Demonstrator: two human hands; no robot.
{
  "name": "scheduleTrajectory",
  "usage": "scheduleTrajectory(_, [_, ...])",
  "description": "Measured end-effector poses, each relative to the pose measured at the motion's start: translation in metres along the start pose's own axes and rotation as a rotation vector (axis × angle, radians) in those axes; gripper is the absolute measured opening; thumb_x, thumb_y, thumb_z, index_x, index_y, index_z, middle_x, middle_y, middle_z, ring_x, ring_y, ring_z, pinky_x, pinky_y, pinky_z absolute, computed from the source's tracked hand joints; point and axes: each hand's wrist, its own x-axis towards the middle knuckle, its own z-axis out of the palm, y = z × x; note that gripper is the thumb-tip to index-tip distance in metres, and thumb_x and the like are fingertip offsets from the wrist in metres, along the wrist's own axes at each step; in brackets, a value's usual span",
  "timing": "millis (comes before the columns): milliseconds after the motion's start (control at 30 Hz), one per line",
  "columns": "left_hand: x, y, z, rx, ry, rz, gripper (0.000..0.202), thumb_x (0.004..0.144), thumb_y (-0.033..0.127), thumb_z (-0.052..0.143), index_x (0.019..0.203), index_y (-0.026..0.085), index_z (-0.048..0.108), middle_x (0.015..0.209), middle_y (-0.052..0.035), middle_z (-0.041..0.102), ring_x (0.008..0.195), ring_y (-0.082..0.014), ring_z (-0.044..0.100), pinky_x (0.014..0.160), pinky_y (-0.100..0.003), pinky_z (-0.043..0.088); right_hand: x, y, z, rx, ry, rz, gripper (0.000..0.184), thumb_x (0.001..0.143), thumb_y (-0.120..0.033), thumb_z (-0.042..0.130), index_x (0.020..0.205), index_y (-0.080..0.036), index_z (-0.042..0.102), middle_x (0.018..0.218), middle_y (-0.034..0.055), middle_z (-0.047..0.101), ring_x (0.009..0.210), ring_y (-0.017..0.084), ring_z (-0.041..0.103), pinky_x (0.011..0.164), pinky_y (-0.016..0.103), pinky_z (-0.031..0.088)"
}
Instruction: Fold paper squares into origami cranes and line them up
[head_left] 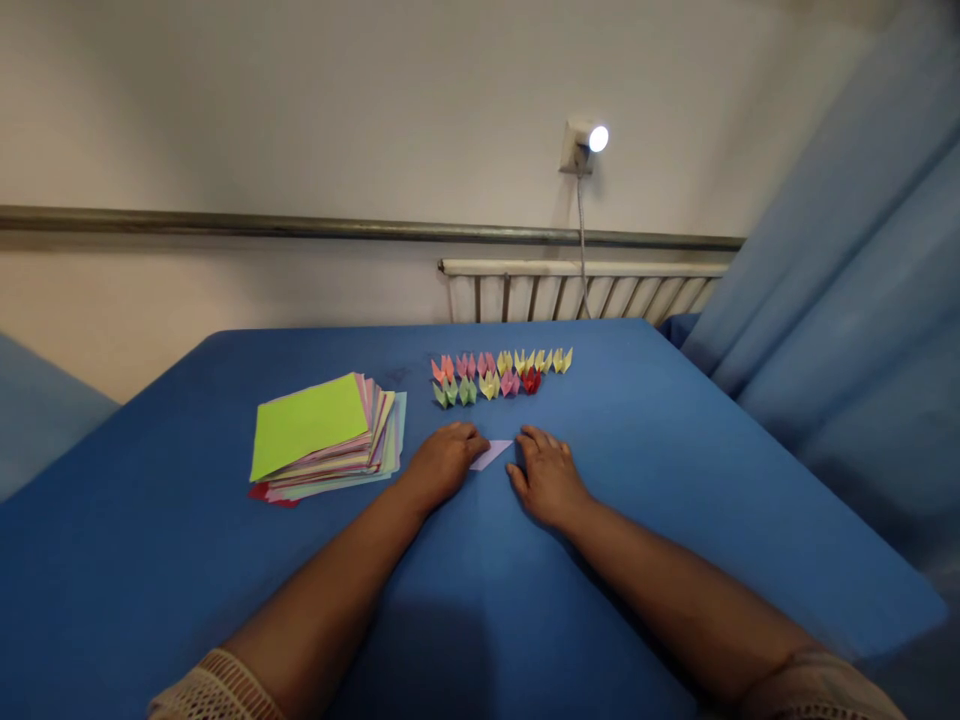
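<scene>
A small pale pink folded paper [492, 454] lies flat on the blue table [637, 470] between my two hands. My left hand [442, 464] rests palm down at its left side, fingers curled over the paper's edge and pressing it. My right hand [546, 476] lies palm down just right of the paper, fingers together and flat near its right tip. To the left sits a fanned stack of coloured paper sheets [326, 437] with a lime green sheet on top. Behind my hands stand two rows of several small folded paper figures [499, 375] in pink, yellow, green and red.
A white radiator [577, 292] and a metal rail [225, 224] run along the wall behind the table. A small lit lamp [589, 142] is plugged in above the radiator. A blue curtain [847, 280] hangs at the right.
</scene>
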Motion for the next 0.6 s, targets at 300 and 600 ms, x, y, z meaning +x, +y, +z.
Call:
scheduleTrajectory(300, [0.0002,0.0002,0.0006,-0.047,-0.007,-0.021,0.028,0.092,0.023,0.042,0.103,0.023,0.067,0.090,-0.0046,0.059,0.086,-0.0202,0.050,0.077,-0.032,0.037,0.0017,-0.0001,0.0011,-0.030,-0.037,-0.083,0.050,0.092,-0.046,0.041,0.136,-0.023,0.047,0.145,0.0128,0.040,0.131,0.029,0.035,0.103,0.046,0.027])
scheduleTrajectory(600, [0.0009,0.0008,0.0005,-0.067,0.002,-0.032,0.027,0.091,0.019,0.041,0.101,0.021,0.067,0.093,-0.0060,0.061,0.088,-0.0210,0.052,0.079,-0.032,0.039,0.0012,0.0018,-0.0001,0.006,0.005,-0.033,0.046,0.091,-0.037,0.044,0.132,-0.016,0.049,0.141,0.0133,0.046,0.127,0.026,0.040,0.104,0.041,0.028])
